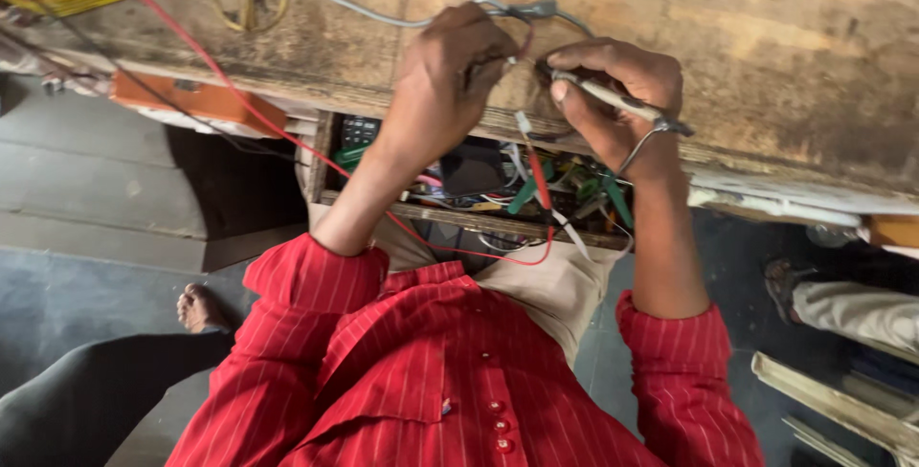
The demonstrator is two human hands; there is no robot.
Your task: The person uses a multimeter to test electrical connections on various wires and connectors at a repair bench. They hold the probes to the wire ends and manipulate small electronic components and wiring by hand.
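Right hand [613, 94] pinches iron [617, 99], axis 10-to-4, tip toward wire [522, 32] pinched at left hand's [455, 75] 3 o'clock.

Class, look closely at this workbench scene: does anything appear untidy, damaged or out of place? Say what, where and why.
The open drawer under the wooden bench is crammed with tangled wires and tools. A red wire trails loose across the benchtop and loops over the person's lap. The bench edge looks worn and chipped. The left hand and right hand work just above that clutter.

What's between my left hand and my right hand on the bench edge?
In the head view, thin wires bridge the gap between the left hand and right hand, over bare wood.
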